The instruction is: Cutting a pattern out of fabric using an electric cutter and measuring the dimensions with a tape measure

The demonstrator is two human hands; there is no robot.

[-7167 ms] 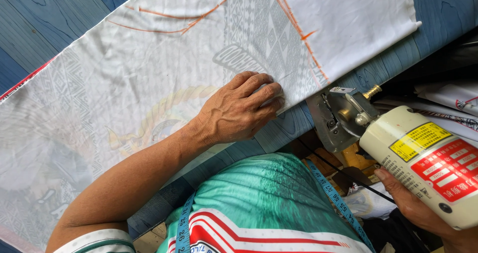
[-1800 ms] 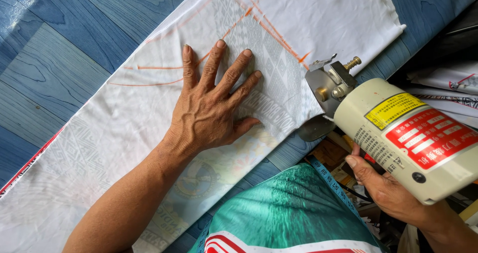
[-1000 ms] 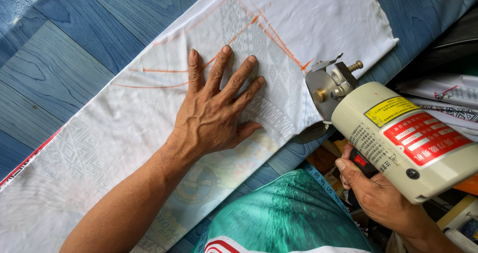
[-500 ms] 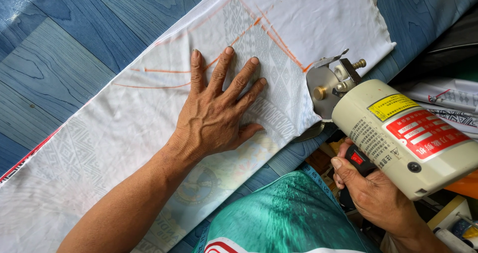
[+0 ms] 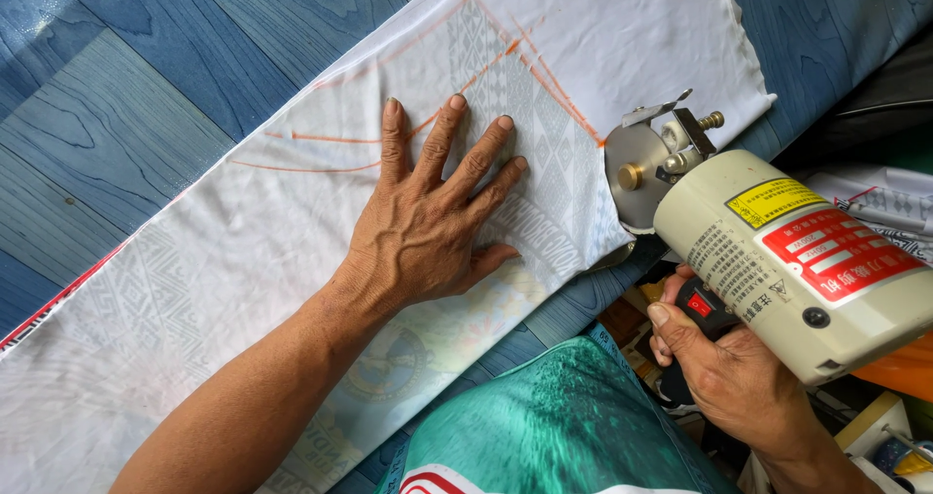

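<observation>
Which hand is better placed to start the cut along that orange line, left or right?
Probably the right hand: it grips the rotary cutter, whose blade sits at the white fabric edge near the orange line. The left hand lies flat, pinning the cloth.

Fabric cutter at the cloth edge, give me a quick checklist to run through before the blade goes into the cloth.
1. Left hand flat on the white cloth, pinning it: ok.
2. Fingers apart from the round blade: ok, though close.
3. Blade lined up with the orange lines: ok, it sits at their end on the cloth edge.
4. Right hand grip on the cutter handle: ok.
5. Blade spinning: cannot tell.
6. Cloth free of wrinkles ahead: ok.
</observation>
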